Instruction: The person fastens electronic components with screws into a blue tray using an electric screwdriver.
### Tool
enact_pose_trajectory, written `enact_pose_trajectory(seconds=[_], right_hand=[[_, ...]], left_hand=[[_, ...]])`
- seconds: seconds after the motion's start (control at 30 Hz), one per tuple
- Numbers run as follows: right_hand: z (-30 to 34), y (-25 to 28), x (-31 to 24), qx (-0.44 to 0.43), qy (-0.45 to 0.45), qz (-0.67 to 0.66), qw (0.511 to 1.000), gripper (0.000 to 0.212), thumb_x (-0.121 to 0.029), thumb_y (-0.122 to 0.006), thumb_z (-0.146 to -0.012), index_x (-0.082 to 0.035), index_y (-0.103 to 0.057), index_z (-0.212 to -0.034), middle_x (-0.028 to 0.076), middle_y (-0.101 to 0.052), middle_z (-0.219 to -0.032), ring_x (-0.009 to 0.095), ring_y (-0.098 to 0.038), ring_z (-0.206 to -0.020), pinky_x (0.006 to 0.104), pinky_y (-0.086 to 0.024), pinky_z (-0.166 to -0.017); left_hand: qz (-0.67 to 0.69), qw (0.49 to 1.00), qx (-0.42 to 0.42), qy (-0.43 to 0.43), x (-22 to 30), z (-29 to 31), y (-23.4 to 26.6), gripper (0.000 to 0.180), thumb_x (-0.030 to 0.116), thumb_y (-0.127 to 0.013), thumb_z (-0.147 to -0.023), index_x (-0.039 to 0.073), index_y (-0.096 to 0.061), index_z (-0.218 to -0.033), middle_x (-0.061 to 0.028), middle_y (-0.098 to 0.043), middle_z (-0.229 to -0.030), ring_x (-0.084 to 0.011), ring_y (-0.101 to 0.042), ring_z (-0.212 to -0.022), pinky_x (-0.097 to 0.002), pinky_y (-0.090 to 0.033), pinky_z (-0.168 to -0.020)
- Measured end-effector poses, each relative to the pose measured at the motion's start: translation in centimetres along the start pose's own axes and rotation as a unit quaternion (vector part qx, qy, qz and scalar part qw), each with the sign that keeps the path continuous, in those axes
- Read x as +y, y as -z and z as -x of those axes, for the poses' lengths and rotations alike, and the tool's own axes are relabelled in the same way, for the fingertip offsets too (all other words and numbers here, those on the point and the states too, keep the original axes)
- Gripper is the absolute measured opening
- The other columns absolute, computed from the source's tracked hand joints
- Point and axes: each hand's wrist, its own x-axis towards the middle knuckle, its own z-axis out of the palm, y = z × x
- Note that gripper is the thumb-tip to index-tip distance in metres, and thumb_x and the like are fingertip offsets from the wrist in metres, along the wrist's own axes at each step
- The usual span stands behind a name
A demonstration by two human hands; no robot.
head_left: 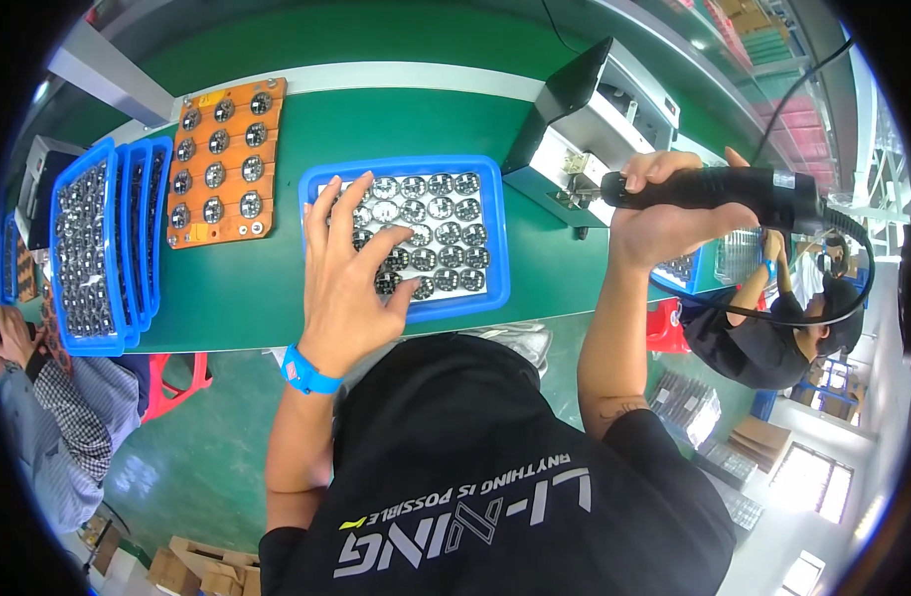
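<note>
My right hand [664,223] is wrapped round a black electric screwdriver [744,196], which lies nearly level with its tip pointing left. That tip is at the front of a black and white box-shaped machine [550,124], probably a screw feeder; whether they touch I cannot tell. My left hand [351,273], a blue band on its wrist, hovers over a blue tray [494,214]. Rows of small round circuit boards [446,233] fill the tray. Thumb and fingers are spread over its left half, hiding some boards, and no board shows between them.
An orange fixture plate [234,189] bearing round boards lies left of the tray. Several blue trays [118,343] of boards lean together at the far left. A coiled cable [868,268] loops from the screwdriver. Other people [763,338] work at both sides.
</note>
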Motion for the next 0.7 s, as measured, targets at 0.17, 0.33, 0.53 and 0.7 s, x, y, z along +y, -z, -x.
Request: enact_pose_trajectory(seconds=[0.17, 0.33, 0.53, 0.7], right_hand=[[-0.2, 0.3, 0.8, -0.030, -0.012, -0.008, 0.999, 0.073, -0.077, -0.028, -0.092, -0.014, -0.035, -0.128, 0.009, -0.050, -0.059, 0.021, -0.046, -0.044, 0.0351, -0.040, -0.047], [-0.2, 0.2, 0.3, -0.037, -0.088, 0.002, 0.995, 0.070, -0.075, -0.028, -0.093, -0.013, -0.039, -0.124, 0.008, -0.045, -0.059, 0.020, -0.044, -0.045, 0.0361, -0.040, -0.050], [5.6, -2.1, -1.0, -0.093, -0.192, -0.133, 0.968, 0.085, -0.087, -0.031, -0.081, -0.019, -0.034, -0.131, 0.006, -0.043, -0.058, 0.018, -0.042, -0.041, 0.0352, -0.039, -0.048], [10.5, -5.1, -1.7, -0.129, -0.233, -0.206, 0.942, 0.090, -0.092, -0.027, -0.075, -0.022, -0.032, -0.132, 0.007, -0.046, -0.058, 0.019, -0.043, -0.040, 0.0354, -0.040, -0.045]], left_hand=[[-0.017, 1.000, -0.010, 0.003, 0.2, -0.1, 0.1, 0.045, 0.007, -0.082, -0.058, 0.011, -0.069, -0.101, -0.0176, -0.039, -0.149, -0.0466, -0.028, -0.139, -0.0570, -0.026, -0.113], [-0.001, 1.000, -0.009, 0.006, 0.1, 0.1, 0.1, 0.044, 0.007, -0.080, -0.059, 0.011, -0.070, -0.102, -0.0174, -0.040, -0.148, -0.0470, -0.028, -0.139, -0.0574, -0.026, -0.113], [0.011, 1.000, -0.017, -0.003, -0.2, 0.0, 0.2, 0.044, 0.006, -0.080, -0.059, 0.011, -0.070, -0.101, -0.0166, -0.041, -0.146, -0.0464, -0.026, -0.139, -0.0562, -0.027, -0.112], [0.023, 1.000, -0.014, -0.005, -0.6, 0.0, 0.0, 0.051, 0.003, -0.082, -0.055, 0.013, -0.070, -0.103, -0.0166, -0.041, -0.146, -0.0459, -0.026, -0.139, -0.0544, -0.029, -0.112]])
